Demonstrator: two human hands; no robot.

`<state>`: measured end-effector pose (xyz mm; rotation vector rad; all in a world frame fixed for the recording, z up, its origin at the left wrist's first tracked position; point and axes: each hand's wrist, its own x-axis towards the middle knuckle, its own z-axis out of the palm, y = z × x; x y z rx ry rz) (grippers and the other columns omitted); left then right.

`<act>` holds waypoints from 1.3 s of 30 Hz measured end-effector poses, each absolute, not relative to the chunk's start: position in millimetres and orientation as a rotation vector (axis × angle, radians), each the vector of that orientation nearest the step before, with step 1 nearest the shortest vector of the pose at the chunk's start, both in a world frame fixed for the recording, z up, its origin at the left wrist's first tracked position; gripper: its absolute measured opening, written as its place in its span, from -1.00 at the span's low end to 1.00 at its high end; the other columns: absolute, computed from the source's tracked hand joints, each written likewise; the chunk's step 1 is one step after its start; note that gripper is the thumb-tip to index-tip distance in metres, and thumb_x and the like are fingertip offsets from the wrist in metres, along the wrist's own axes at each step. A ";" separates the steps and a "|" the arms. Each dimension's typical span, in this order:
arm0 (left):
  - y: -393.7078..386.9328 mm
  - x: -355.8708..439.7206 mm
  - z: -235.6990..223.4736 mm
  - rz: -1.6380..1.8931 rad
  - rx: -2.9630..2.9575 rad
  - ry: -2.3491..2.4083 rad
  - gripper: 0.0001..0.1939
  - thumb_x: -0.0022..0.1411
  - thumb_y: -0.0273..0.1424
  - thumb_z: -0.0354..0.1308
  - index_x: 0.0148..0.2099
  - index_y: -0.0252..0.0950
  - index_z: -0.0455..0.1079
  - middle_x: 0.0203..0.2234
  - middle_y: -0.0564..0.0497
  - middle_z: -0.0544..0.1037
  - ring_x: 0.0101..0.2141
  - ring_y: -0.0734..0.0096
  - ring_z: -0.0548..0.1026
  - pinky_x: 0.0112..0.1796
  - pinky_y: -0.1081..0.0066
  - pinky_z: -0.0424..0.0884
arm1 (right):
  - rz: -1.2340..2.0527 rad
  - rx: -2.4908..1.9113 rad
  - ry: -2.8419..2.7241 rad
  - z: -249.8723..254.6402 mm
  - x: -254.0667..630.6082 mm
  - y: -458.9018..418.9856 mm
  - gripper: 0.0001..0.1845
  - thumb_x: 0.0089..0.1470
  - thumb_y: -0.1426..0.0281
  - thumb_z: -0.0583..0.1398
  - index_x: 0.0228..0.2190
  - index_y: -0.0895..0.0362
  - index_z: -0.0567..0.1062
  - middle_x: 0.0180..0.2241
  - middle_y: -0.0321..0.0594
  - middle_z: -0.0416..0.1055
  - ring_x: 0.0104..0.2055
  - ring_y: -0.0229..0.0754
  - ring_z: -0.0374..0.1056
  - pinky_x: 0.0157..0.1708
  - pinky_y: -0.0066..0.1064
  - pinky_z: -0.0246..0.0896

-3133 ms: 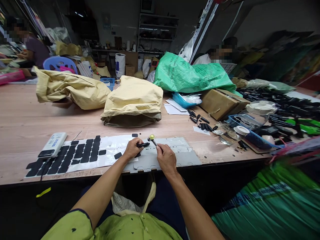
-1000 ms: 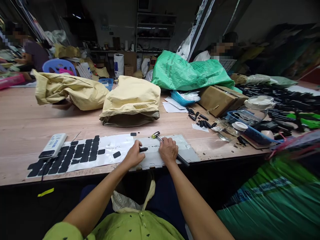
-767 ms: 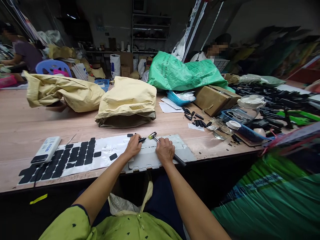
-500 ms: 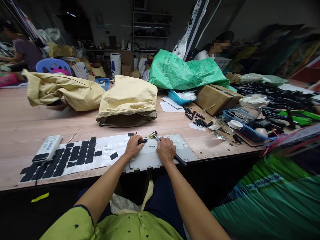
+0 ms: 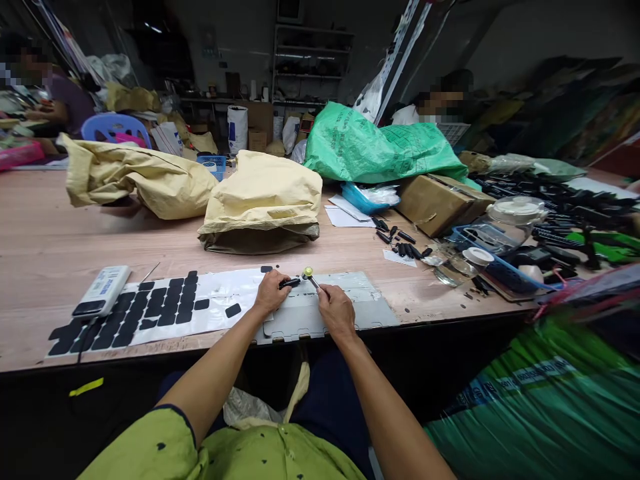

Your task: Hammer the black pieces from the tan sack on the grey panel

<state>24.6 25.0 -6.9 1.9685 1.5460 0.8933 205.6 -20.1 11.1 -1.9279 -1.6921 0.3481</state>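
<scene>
My left hand is closed on a small, dark, elongated black piece, which pokes out past the fingertips at the far edge of a grey board. In my right hand is a small hammer, gripped by its handle; its yellowish head is raised close to the black piece. I cannot tell whether the two touch. To the left of my left hand lies a white sheet with rows of black rounded patches on it.
A white device rests on the sheet's left end. Beyond my hands stand yellow bags and a green sack. To the right are loose black pieces, a carton and a blue basket. Two people sit farther off.
The hammer has tilted, so its head now points toward me and the handle's end is hidden by my right hand and forearm. My left hand keeps hold of the black piece. The view has shifted slightly.
</scene>
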 end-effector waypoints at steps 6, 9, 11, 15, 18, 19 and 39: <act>25.2 24.6 -6.7 0.891 1.933 1.539 -0.80 0.10 -0.51 0.20 -0.19 -0.28 0.53 -0.36 0.01 0.43 -0.27 0.36 0.37 -0.18 0.35 0.32 | 0.374 -1.738 -1.630 8.1 196.1 -25.3 -0.69 0.19 0.33 0.04 -0.21 0.13 0.55 -0.25 -0.14 0.48 -0.21 -0.13 0.36 -0.19 -0.38 0.19; 25.8 24.6 -7.1 0.892 1.943 1.532 -0.80 0.10 -0.51 0.20 -0.20 -0.27 0.53 -0.37 0.02 0.43 -0.26 0.35 0.37 -0.16 0.33 0.32 | 0.399 -1.782 -1.654 7.1 193.6 -25.5 -0.70 0.17 0.34 0.04 -0.24 0.12 0.55 -0.28 -0.16 0.48 -0.25 -0.15 0.36 -0.23 -0.39 0.18; 26.1 24.6 -7.5 0.896 1.947 1.535 -0.80 0.09 -0.52 0.20 -0.20 -0.26 0.53 -0.37 0.02 0.43 -0.25 0.34 0.37 -0.15 0.33 0.32 | 0.398 -1.788 -1.649 8.3 193.3 -25.1 -0.70 0.17 0.34 0.04 -0.25 0.11 0.56 -0.29 -0.16 0.48 -0.26 -0.14 0.36 -0.24 -0.39 0.18; 25.6 25.0 -7.9 0.912 1.952 1.525 -0.78 0.07 -0.53 0.19 -0.20 -0.26 0.53 -0.37 0.01 0.44 -0.24 0.33 0.37 -0.15 0.32 0.33 | 0.360 -1.706 -1.643 10.6 190.3 -26.7 -0.70 0.19 0.33 0.03 -0.23 0.11 0.54 -0.27 -0.16 0.48 -0.23 -0.15 0.37 -0.22 -0.39 0.18; 25.0 25.4 -7.9 0.915 1.950 1.535 -0.78 0.06 -0.54 0.17 -0.22 -0.26 0.54 -0.37 0.01 0.43 -0.25 0.33 0.37 -0.15 0.33 0.33 | 0.358 -1.687 -1.723 8.2 184.6 -31.0 -0.71 0.20 0.34 0.04 -0.23 0.10 0.54 -0.30 -0.18 0.47 -0.26 -0.17 0.36 -0.25 -0.42 0.17; 24.8 25.4 -8.0 0.910 1.953 1.540 -0.79 0.06 -0.54 0.17 -0.24 -0.26 0.54 -0.37 0.01 0.44 -0.25 0.33 0.37 -0.15 0.33 0.33 | 0.363 -1.694 -1.749 7.0 183.1 -32.1 -0.72 0.20 0.34 0.04 -0.24 0.10 0.55 -0.32 -0.19 0.46 -0.27 -0.17 0.36 -0.26 -0.42 0.16; 27.0 22.3 -4.8 0.847 1.923 1.506 -0.77 0.31 -0.39 -0.03 -0.17 -0.26 0.46 -0.26 -0.02 0.49 -0.19 0.28 0.38 -0.10 0.28 0.29 | -0.113 -2.167 -1.767 -7.7 215.5 11.7 -0.76 0.19 0.38 0.12 -0.14 0.14 0.50 -0.18 -0.08 0.40 -0.14 -0.03 0.24 -0.28 -0.30 0.00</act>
